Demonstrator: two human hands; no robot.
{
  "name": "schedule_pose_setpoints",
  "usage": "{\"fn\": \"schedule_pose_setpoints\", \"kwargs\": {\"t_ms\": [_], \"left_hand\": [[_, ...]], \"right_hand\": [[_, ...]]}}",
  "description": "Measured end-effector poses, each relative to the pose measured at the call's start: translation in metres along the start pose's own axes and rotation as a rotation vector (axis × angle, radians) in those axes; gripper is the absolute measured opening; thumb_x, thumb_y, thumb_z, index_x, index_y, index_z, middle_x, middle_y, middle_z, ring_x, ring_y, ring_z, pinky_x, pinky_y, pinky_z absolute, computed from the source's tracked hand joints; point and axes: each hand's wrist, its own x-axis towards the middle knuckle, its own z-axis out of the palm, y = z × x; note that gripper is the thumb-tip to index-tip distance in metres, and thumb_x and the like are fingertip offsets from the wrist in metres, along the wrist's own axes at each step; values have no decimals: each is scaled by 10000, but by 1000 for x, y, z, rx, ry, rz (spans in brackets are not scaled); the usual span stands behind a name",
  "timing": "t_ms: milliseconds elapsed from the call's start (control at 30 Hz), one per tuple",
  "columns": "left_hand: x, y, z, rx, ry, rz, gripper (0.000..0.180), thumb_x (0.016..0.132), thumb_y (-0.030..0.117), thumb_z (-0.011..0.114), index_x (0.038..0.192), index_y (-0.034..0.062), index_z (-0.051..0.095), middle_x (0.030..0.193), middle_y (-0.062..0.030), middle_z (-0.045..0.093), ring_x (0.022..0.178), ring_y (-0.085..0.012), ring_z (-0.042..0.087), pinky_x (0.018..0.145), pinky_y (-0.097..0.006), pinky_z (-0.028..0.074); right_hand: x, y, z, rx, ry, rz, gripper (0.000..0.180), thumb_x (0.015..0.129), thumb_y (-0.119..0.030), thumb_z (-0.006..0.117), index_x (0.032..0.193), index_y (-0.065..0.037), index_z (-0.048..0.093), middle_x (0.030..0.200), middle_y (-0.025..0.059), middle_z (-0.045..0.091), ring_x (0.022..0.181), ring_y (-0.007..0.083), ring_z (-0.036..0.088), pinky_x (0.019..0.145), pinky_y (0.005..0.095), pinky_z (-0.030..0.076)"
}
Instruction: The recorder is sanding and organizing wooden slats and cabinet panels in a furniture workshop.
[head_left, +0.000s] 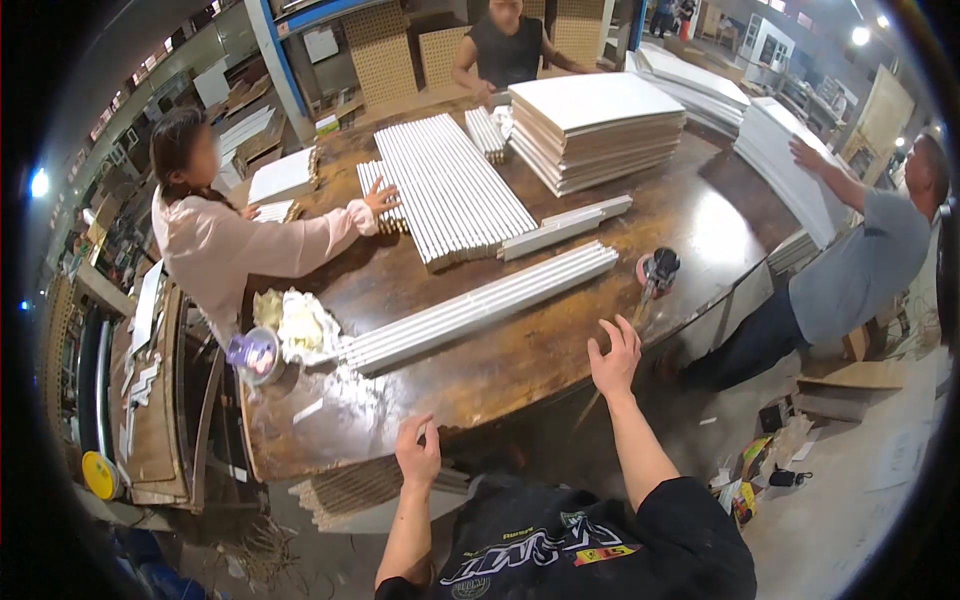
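Observation:
My left hand (418, 452) hovers at the near edge of the brown table (350, 430), its fingers loosely bent and apart with nothing in them. Farther right, my right hand (616, 360) is held open over the table's edge, thumb and fingers spread and empty. Ahead of both hands lies a bundle of long white strips (485, 310), set diagonally. Nearest to my right hand stands a small dark-topped object with a reddish base (657, 272), its kind unclear. Behind the bundle are a shorter pair of white strips (566, 228) and a wide row of white strips (450, 190).
A tall stack of white panels (600, 140) stands at the back. Crumpled cloth (305, 328) and a clear tub with something purple (258, 355) sit at the left. One person touches the strips at left, another stands behind, and a third handles panels (785, 165) at right.

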Motion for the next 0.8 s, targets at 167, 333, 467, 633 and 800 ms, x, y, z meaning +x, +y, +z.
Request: {"fn": "schedule_pose_setpoints", "kwargs": {"t_ms": [167, 333, 467, 633, 800], "left_hand": [[116, -3, 21, 386, -140, 217, 504, 840, 280, 775, 1302, 128, 640, 1400, -137, 563, 1319, -360, 505, 1118, -551, 356], [184, -13, 28, 604, -315, 147, 829, 831, 416, 793, 1529, 158, 428, 1572, -166, 381, 1522, -359, 256, 1255, -622, 75], [203, -32, 31, 637, -462, 59, 859, 814, 417, 810, 1535, 168, 414, 1522, -137, 424, 1488, -346, 304, 1247, -637, 89], [201, -28, 32, 621, -355, 100, 823, 736, 359, 866, 1449, 156, 509, 1368, -76, 546, 1341, -284, 465, 1243, -605, 168], [203, -32, 36, 604, -317, 96, 810, 696, 352, 888, 1405, 152, 550, 1349, -61, 562, 1317, -291, 486, 1242, -586, 195]], "right_hand": [[32, 43, 13, -336, -40, 102, 562, 861, -151, 717, 1405, -181, 578, 1535, 85, 441, 1430, 378, 374, 1154, 543, 332], [63, 96, -25, -442, 38, -22, 443, 830, -16, 629, 1254, -136, 674, 1267, 98, 605, 1246, 358, 540, 1048, 519, 423], [91, 128, -34, -430, 118, 68, 377, 815, 2, 628, 1176, -92, 689, 1152, 135, 654, 1113, 378, 600, 961, 473, 483], [127, 111, -17, -391, 186, 59, 349, 849, -87, 700, 1198, -95, 698, 1225, 132, 663, 1182, 371, 591, 1008, 472, 466], [195, 101, 23, -554, 231, 312, 557, 889, -301, 719, 1406, -153, 573, 1515, 156, 462, 1366, 388, 476, 1087, 523, 431]]}}
